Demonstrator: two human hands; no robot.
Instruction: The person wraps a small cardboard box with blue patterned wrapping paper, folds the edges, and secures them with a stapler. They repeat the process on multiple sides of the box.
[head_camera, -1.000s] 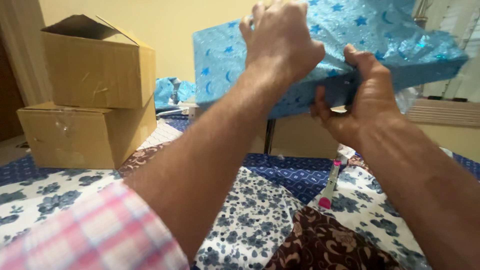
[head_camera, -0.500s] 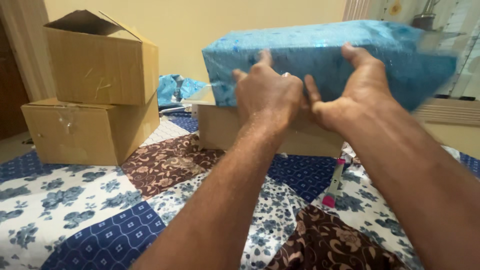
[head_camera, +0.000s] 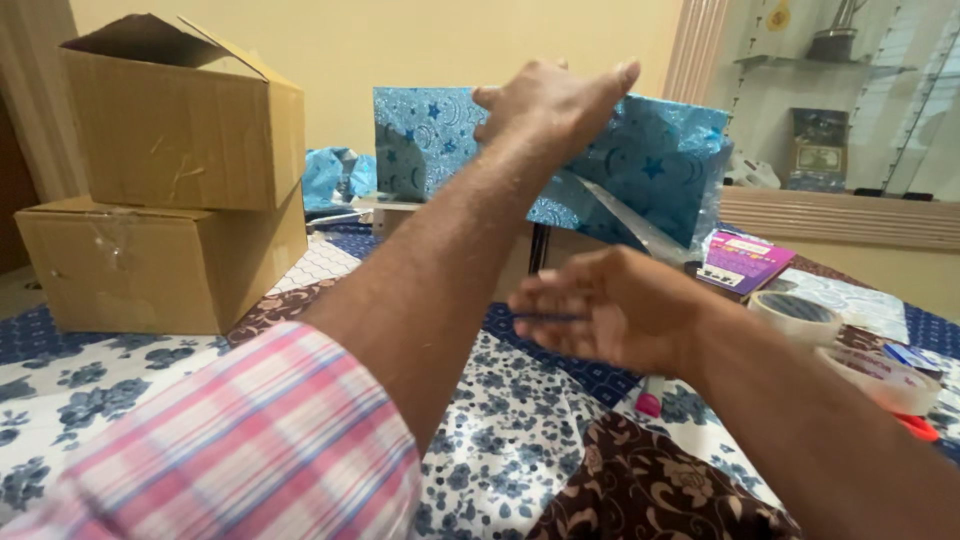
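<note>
My left hand (head_camera: 548, 105) lies on the top edge of the blue star-wrapped box (head_camera: 440, 140), fingers flat, not pinching; the box stands toward the bed's far edge. My right hand (head_camera: 610, 310) hovers lower, fingers spread, holding nothing. Two stacked cardboard boxes (head_camera: 165, 180) sit at the far-left corner, tape rolls (head_camera: 850, 345) by the right edge.

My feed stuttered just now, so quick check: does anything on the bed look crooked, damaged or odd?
The blue star-patterned wrapped box stands on edge on a plain cardboard box, steadied only by the left hand; a clear strip, likely tape, hangs loose from it. The top carton on the stack has its flaps open. The right hand holds nothing.
</note>
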